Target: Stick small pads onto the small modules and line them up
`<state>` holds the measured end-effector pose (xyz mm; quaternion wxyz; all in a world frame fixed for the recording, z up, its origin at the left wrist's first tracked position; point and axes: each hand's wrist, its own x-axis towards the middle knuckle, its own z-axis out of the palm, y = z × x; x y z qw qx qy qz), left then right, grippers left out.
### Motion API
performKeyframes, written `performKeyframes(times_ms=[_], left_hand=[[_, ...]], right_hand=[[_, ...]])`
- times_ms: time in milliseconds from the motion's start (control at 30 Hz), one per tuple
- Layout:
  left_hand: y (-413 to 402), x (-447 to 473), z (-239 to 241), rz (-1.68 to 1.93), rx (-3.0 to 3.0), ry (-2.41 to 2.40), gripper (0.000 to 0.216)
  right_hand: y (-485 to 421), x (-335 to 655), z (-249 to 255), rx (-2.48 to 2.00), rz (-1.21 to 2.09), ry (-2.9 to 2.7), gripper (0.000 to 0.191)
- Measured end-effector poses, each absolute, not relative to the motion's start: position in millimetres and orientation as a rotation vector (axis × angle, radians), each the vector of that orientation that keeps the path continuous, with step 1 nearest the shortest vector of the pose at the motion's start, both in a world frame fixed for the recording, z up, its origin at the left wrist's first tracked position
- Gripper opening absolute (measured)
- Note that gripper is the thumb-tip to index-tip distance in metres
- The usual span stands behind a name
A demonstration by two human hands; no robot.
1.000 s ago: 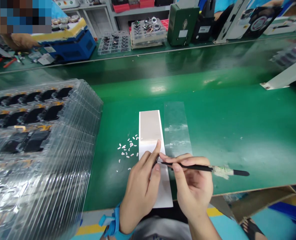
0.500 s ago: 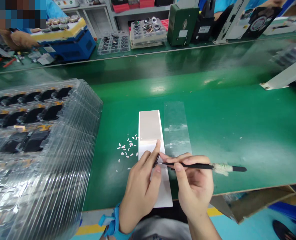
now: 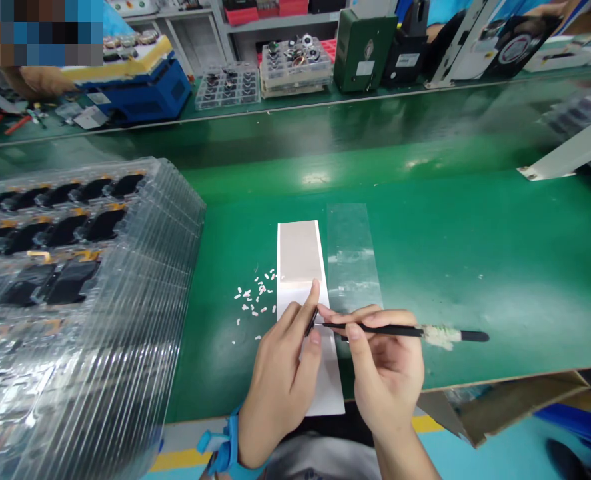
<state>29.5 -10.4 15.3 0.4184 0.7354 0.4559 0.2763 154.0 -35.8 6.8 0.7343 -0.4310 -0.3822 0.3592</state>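
My left hand (image 3: 284, 370) is closed on a small dark part (image 3: 312, 323), pinched between thumb and fingers above a white strip of paper (image 3: 328, 380). Fingers cover most of that part, so its kind cannot be made out. In my right hand (image 3: 390, 367) are black tweezers (image 3: 395, 330), tape wrapped near their rear end and tips pointing left. These tips touch or nearly touch the dark part. A beige sheet (image 3: 300, 250) lies on the far end of the paper. Small white-pink scraps (image 3: 255, 300) are scattered to its left.
A tall stack of clear trays (image 3: 175, 220) with black screen-like parts stands at left. Right of the paper lies a clear film (image 3: 352, 253). A metal post (image 3: 570, 150) rises at right. Across the bench are a blue machine (image 3: 145, 93), a green box (image 3: 365, 53) and a person's hand (image 3: 45, 80).
The tweezers and my right hand have shifted very slightly left and up. My left hand keeps its grip on the dark part in the same place.
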Motion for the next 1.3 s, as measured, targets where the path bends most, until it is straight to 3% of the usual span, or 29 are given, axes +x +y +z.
performKeyframes(times_ms=[1300], left_hand=[[-8.1, 29.5, 17.4, 0.72, 1.876, 1.071, 0.049]], right_hand=[[-37.8, 153.3, 7.5, -0.858, 0.672, -0.894, 0.026]])
